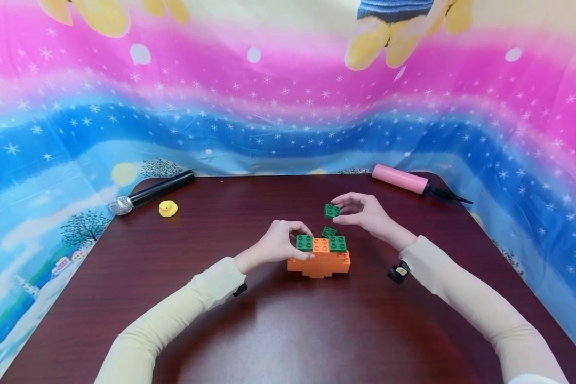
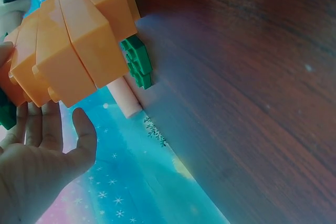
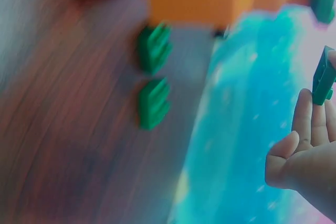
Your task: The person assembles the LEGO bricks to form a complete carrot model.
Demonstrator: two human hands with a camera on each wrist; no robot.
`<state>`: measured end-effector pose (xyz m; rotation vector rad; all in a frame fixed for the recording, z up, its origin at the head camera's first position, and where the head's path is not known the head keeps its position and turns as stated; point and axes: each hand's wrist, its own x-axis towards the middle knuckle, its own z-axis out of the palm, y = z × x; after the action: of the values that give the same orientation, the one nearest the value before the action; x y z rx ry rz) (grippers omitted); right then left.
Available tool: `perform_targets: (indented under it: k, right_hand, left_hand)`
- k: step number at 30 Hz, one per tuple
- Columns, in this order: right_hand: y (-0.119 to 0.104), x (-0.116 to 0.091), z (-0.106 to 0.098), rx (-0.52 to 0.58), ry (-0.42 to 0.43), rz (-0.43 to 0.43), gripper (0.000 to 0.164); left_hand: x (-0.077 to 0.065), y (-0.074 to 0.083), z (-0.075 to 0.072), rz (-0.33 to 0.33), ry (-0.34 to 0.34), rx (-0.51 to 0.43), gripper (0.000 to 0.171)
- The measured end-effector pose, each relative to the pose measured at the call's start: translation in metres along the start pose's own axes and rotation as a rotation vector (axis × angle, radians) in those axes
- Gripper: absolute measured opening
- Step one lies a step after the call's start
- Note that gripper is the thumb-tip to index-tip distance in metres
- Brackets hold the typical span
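A built-up stack of orange toy building bricks (image 1: 319, 263) stands near the middle of the table, widening upward from a narrow foot. Two green bricks sit on top, one at the left (image 1: 304, 243) and one at the right (image 1: 337, 244), with orange studs between them. My left hand (image 1: 274, 244) grips the stack's left end, thumb at the front and fingers behind. Above and behind its right end, my right hand (image 1: 367, 214) pinches a green brick (image 1: 332, 211) between thumb and fingers. Behind the stack, two loose green bricks (image 3: 153, 103) lie on the table in the right wrist view.
A black microphone (image 1: 160, 191) with a silver head lies at the table's back left, near a yellow rubber duck (image 1: 168, 208). At the back right lies a pink hand pump (image 1: 400, 179) with a black nozzle. A printed cloth (image 1: 288, 128) hangs behind the dark wooden table (image 1: 288, 341).
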<state>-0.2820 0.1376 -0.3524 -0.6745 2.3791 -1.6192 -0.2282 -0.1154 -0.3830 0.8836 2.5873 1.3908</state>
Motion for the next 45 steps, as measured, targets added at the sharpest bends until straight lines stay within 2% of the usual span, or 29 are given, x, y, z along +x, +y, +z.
perform_targets:
  k: [4, 10, 17, 25, 32, 39, 45]
  right_hand:
    - [-0.015, -0.012, 0.010, -0.033, -0.043, -0.091, 0.039]
    - [-0.021, -0.025, 0.027, -0.125, -0.113, -0.179, 0.036]
    - [-0.018, -0.031, 0.035, -0.137, -0.128, -0.165, 0.034]
    - [-0.022, -0.034, 0.036, -0.229, -0.130, -0.180, 0.031]
    - [-0.015, -0.029, 0.033, -0.236, -0.154, -0.182, 0.028]
    - [-0.017, -0.026, 0.032, -0.232, -0.170, -0.187, 0.026]
    - [-0.023, -0.022, 0.032, -0.272, -0.205, -0.156, 0.025]
  left_hand:
    - [0.000, 0.000, -0.001, -0.002, -0.001, -0.014, 0.033]
    - [0.001, -0.001, -0.001, 0.003, 0.002, -0.019, 0.033]
    - [0.002, -0.001, 0.000, 0.013, 0.001, -0.003, 0.034]
    - [0.002, 0.000, 0.000, -0.001, 0.000, -0.016, 0.033]
    - [0.003, -0.001, 0.001, 0.007, -0.006, -0.014, 0.032]
    - [0.003, 0.001, 0.000, 0.005, -0.001, -0.017, 0.031]
    - [0.002, 0.001, 0.000, -0.007, -0.004, -0.007, 0.032]
